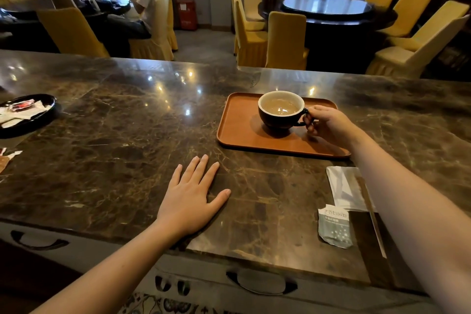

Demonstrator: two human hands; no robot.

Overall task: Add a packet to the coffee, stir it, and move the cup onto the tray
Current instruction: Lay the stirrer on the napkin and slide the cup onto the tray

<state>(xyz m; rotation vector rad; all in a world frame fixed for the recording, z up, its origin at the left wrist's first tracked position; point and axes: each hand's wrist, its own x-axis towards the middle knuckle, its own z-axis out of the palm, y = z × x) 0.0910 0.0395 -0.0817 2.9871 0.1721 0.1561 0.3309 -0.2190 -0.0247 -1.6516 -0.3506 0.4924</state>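
Currently the right hand (328, 123) has its grip closed on the loop handle of the dark ceramic cup of milky coffee (281, 109), right of frame centre. The handle points toward frame right, straight into that hand; the cup stands upright on the brown rectangular tray (237, 130). Judged from this, only release remains. The left hand (190, 201) lies flat and spread on the marble desk (114, 122), holding nothing, well apart from the tray. A torn grey packet (334, 227) lies at lower right.

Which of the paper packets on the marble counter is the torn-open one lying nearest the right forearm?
The grey-green printed sugar packet, top torn off, beside the long white wrapper. The other packets sit in the black dish at far left.
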